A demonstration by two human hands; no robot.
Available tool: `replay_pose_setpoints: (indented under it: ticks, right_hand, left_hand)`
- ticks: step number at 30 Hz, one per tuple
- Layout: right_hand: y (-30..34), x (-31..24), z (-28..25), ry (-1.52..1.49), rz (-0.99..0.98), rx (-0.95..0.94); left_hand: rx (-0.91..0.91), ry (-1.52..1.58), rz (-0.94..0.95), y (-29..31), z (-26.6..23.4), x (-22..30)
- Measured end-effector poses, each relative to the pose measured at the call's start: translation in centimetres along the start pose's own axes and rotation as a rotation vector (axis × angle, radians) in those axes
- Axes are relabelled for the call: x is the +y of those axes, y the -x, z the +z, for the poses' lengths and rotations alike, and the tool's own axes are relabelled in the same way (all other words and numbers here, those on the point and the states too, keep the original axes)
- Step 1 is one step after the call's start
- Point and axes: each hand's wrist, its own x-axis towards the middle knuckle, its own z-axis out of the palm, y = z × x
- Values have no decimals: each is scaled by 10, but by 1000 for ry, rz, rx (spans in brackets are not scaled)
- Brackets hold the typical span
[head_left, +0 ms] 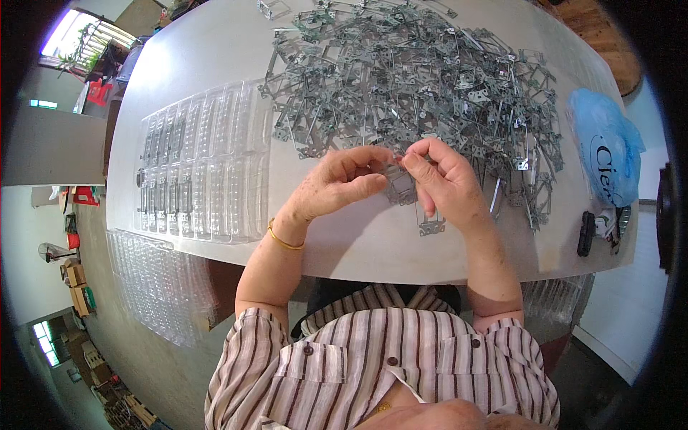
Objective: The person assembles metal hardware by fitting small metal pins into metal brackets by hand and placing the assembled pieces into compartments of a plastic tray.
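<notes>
My left hand (337, 180) and my right hand (446, 179) meet over the near part of the table, fingertips almost touching. Between them is a thin grey metal bracket (401, 188), pinched at its upper end; the fingers cover part of it. My right thumb and forefinger are pressed together there, the other fingers curled. Another bracket (431, 228) lies flat on the table just below my right hand. Just beyond both hands spreads a big loose heap of similar metal brackets (416, 79).
Left of my hands lies a clear plastic blister tray (233, 193), some slots filled with brackets (163, 197). More clear trays (161, 279) are stacked below the table's left edge. A blue plastic bag (608, 147) and a black object (586, 233) sit at the right edge of the white table (193, 64).
</notes>
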Motion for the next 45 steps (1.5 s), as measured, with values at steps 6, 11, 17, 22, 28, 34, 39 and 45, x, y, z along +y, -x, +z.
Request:
replay_pose_setpoints:
  ticks: [6, 11, 17, 22, 28, 34, 39, 45]
  right_hand:
    - [1, -2, -1, -93, -8, 108]
    - [1, -7, 4, -177, -134, 291]
    - [8, -7, 11, -35, -62, 59]
    - [7, -6, 13, -34, -72, 40]
    - [6, -6, 11, -2, -65, 43]
    - [6, -3, 14, 43, -65, 85]
    - [5, -7, 7, -18, 23, 59]
    - [3, -10, 3, -388, 140, -58]
  left_hand:
    - [-193, -21, 78, 0, 5, -3]
    - [-113, 347, 29, -1, -1, -3]
    - [-19, 574, 117, -4, -3, -7]
    - [3, 561, 107, -4, -4, -6]
    - [16, 502, 113, -6, -4, -5]
    - [69, 287, 119, -4, 0, 0]
    - [-3, 171, 92, -1, 3, -2]
    - [-25, 174, 77, 0, -2, 0]
